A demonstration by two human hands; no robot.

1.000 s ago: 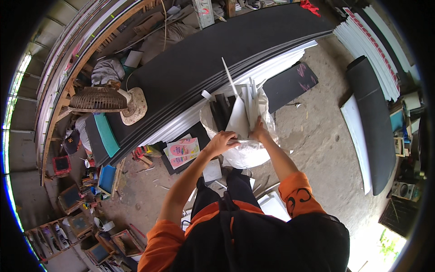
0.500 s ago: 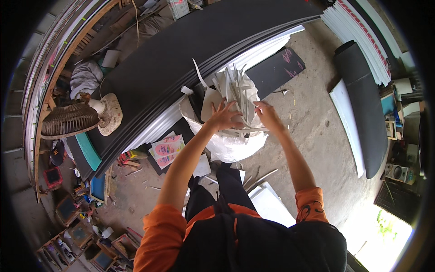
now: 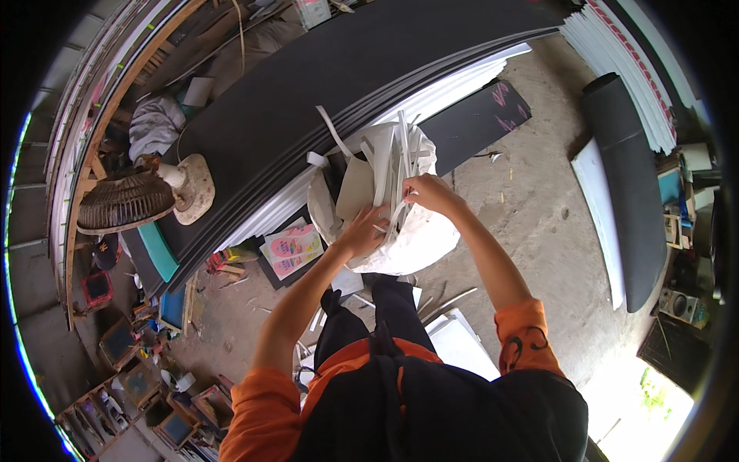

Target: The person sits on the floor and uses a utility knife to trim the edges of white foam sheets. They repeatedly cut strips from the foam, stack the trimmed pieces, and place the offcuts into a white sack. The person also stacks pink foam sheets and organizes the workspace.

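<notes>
A white sack (image 3: 419,250) stands in front of my legs, stuffed with pale foam-like strips (image 3: 380,173) and a beige flat piece (image 3: 353,187) that stick up out of its mouth. My left hand (image 3: 363,233) lies at the near left side of the opening, fingers stretched out against the strips and partly hidden among them. On the right side my right hand (image 3: 435,195) is closed, its fingers bent round the upright strips near the sack's rim. Its fingertips are partly hidden.
A long stack of black sheets (image 3: 308,100) over white ones curves behind the sack, bearing a dusty fan (image 3: 127,204). A black roll (image 3: 630,192) lies at the right. Printed pink sheets (image 3: 292,250) and white boards (image 3: 462,346) lie on the floor.
My right hand has moved left and closed round the strips. My left hand has shifted down and left, lower into the opening. The strips stand closer together.
</notes>
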